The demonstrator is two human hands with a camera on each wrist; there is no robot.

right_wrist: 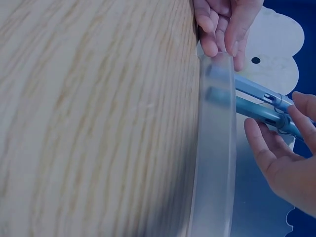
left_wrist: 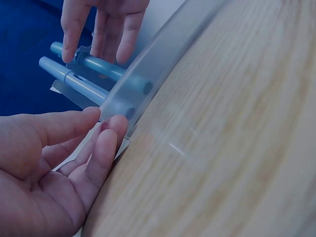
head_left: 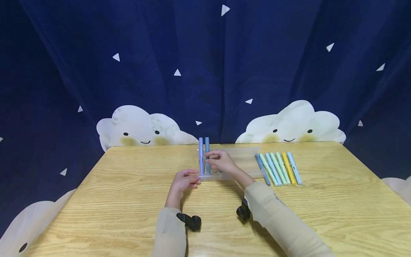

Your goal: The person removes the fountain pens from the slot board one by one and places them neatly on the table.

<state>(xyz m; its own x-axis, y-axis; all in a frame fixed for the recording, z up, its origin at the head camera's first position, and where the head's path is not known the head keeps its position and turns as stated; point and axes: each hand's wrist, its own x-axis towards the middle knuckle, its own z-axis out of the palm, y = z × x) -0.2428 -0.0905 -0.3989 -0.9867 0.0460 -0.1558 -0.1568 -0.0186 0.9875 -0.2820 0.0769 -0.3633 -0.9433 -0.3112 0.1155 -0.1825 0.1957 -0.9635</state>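
Note:
A translucent plastic pen rack stands on the table, with a lilac-blue pen and a darker blue pen upright side by side at its left end. My left hand pinches the rack's left end between thumb and fingertips, as the left wrist view shows. Around the darker pen my right hand hovers with fingers spread loosely and a gap between thumb and fingers. Whether a fingertip touches that pen is hard to tell.
Right of the rack lies a row of several pens in green, light blue and yellow; a dark blue pen lies nearest the rack. Behind the wooden table hangs a dark blue curtain with clouds and triangles.

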